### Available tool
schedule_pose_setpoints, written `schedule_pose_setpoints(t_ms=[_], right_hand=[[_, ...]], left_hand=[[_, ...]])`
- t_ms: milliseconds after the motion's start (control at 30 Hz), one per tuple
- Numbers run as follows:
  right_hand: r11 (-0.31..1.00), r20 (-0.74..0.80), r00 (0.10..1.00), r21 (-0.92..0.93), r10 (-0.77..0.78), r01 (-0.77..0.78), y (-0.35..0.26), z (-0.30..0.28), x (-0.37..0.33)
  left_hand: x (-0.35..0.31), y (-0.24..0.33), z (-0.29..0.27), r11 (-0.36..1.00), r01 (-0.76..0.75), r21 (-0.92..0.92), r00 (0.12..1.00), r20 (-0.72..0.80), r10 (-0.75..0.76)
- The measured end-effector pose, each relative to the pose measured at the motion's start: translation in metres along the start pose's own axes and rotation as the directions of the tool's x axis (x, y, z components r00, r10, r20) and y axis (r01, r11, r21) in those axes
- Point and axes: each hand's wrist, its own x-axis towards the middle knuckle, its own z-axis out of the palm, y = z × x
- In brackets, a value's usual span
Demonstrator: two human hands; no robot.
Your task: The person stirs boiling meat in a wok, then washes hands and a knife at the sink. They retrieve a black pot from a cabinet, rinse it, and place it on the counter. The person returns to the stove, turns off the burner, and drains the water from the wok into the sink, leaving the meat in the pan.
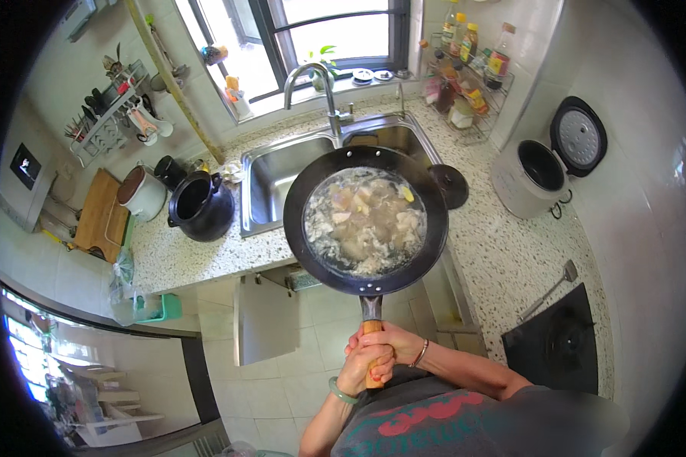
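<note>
"What are the hands doing on your feed?"

"I have both on one grip. The left hand (366, 367) is closed round the wooden handle (373, 327) of the wok (436, 228), fingers wrapped at its near part. The right hand (401, 343) is clasped just farther up, overlapping the left; some of its fingers are hidden from me."

"And where is the wok?"

"Straight ahead, held out with its handle toward the wearer. In my view its far rim overlaps the double sink (272, 186), below the faucet (330, 99). I can't tell whether its underside touches the sink edge."

"Anything in it?"

"Cloudy liquid (389, 225) with pale chunks (351, 202) heaped in the middle, whitish foam mostly left and near, and one yellow piece (408, 195) at the far right."

"What's around it?"

"Just right of the wok I see a round black lid (453, 186). Farther right stands a rice cooker (512, 186), its cover raised. On the near right, a spatula (547, 291) lies beside a black cooktop (556, 343). Left of the sink, an open black pot (212, 215) sits on the speckled counter (187, 263). Near left, below that counter, a cabinet door (263, 320) stands open."
</note>
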Motion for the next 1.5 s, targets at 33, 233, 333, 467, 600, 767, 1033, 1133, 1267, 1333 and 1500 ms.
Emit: schedule_pose_setpoints(t_ms=[33, 233, 333, 467, 600, 767, 1033, 1133, 1267, 1333, 1500], right_hand=[[1.0, 0.02, 0.999, -0.002, 0.031, -0.031, -0.001, 0.001, 0.01], [0.981, 0.082, 0.979, -0.051, 0.189, -0.185, -0.009, -0.019, 0.06], [0.961, 0.103, 0.956, -0.072, 0.273, -0.267, -0.014, -0.025, 0.08], [0.922, 0.151, 0.913, -0.14, 0.38, -0.36, -0.03, -0.034, 0.103], [0.865, 0.161, 0.854, -0.186, 0.494, -0.466, -0.046, -0.051, 0.12], [0.797, 0.189, 0.777, -0.229, 0.6, -0.559, -0.061, -0.069, 0.137], [0.725, 0.197, 0.702, -0.283, 0.685, -0.628, -0.077, -0.076, 0.15], [0.717, 0.197, 0.693, -0.285, 0.693, -0.636, -0.084, -0.08, 0.156], [0.671, 0.213, 0.638, -0.297, 0.74, -0.68, -0.085, -0.084, 0.159], [0.647, 0.227, 0.606, -0.289, 0.763, -0.706, -0.091, -0.08, 0.16], [0.528, 0.273, 0.452, -0.4, 0.849, -0.749, -0.108, -0.105, 0.168]], left_hand=[[-0.002, 0.003, -0.007, 0.999, -0.018, -0.026, 1.0, -0.009, 0.018], [0.009, 0.019, -0.027, 0.976, -0.186, -0.113, 0.973, -0.157, 0.167], [0.017, 0.02, -0.042, 0.953, -0.257, -0.158, 0.955, -0.19, 0.226], [0.03, 0.024, -0.048, 0.922, -0.338, -0.189, 0.925, -0.247, 0.289], [0.051, 0.026, -0.051, 0.875, -0.414, -0.25, 0.889, -0.316, 0.33], [0.075, 0.021, -0.058, 0.808, -0.51, -0.294, 0.844, -0.351, 0.405], [0.097, 0.012, -0.063, 0.758, -0.569, -0.318, 0.798, -0.434, 0.418], [0.102, 0.026, -0.053, 0.756, -0.579, -0.306, 0.784, -0.464, 0.413], [0.106, 0.023, -0.053, 0.727, -0.599, -0.337, 0.776, -0.468, 0.422], [0.106, 0.018, -0.054, 0.716, -0.598, -0.36, 0.777, -0.479, 0.409], [0.11, 0.036, -0.037, 0.715, -0.604, -0.352, 0.766, -0.502, 0.401]])
